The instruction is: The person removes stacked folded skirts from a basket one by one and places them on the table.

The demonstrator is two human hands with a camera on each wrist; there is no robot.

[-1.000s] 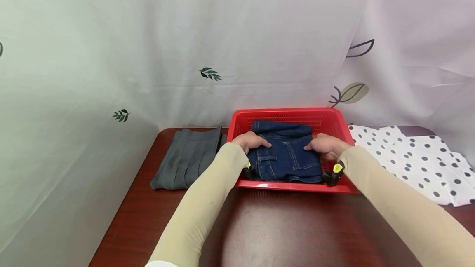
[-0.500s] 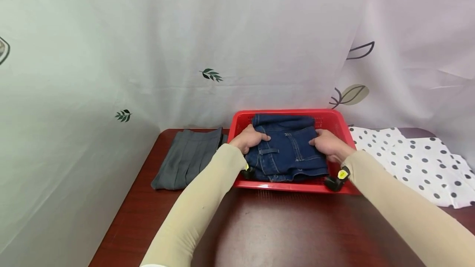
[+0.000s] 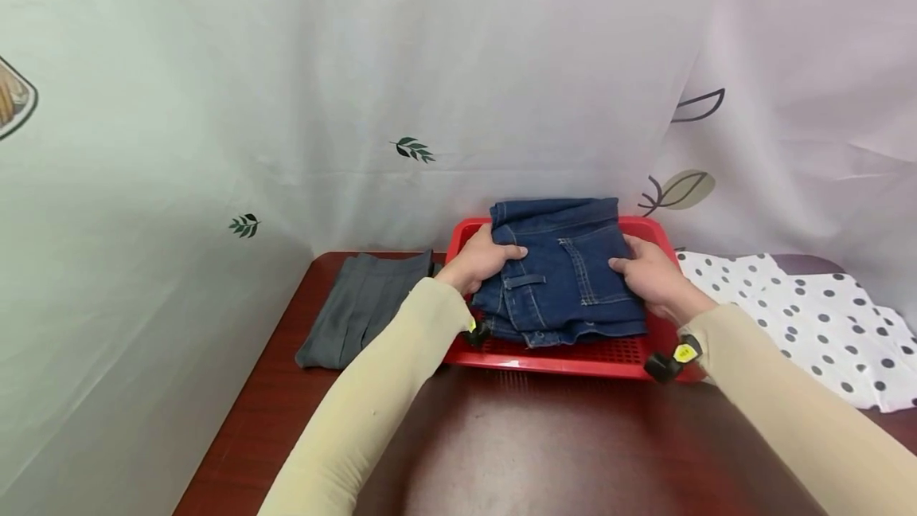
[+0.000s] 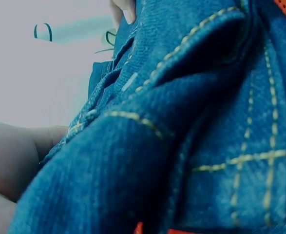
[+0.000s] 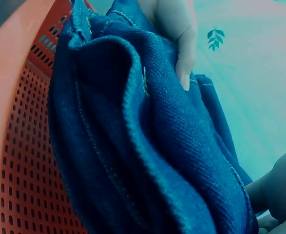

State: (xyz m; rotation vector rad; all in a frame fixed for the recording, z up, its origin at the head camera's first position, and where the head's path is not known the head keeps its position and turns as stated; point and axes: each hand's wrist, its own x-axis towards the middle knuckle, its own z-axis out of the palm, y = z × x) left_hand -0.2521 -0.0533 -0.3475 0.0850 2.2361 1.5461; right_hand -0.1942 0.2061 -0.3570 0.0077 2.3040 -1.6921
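Note:
Folded blue jeans (image 3: 559,277) with pale stitching are held up over a red plastic basket (image 3: 552,362). At their left edge my left hand (image 3: 478,257) grips the denim, thumb on top and fingers underneath. My right hand (image 3: 655,277) grips the opposite edge the same way. In the left wrist view the jeans (image 4: 118,161) hang in thick folds beside the left hand (image 4: 11,156). The right wrist view has the jeans (image 5: 147,122) beside the perforated basket wall (image 5: 30,161), with the right hand (image 5: 279,190) at the lower right.
A folded grey pleated garment (image 3: 365,309) lies on the dark red table (image 3: 530,436) left of the basket. White cloth with dark dots (image 3: 809,325) is spread at the right. A pale curtain with leaf prints (image 3: 544,86) hangs behind the basket.
Both hands have lifted the jeans from inside the basket to above its rim, uncovering part of the basket's floor. The right hand has shifted slightly right. The side garments have stayed put.

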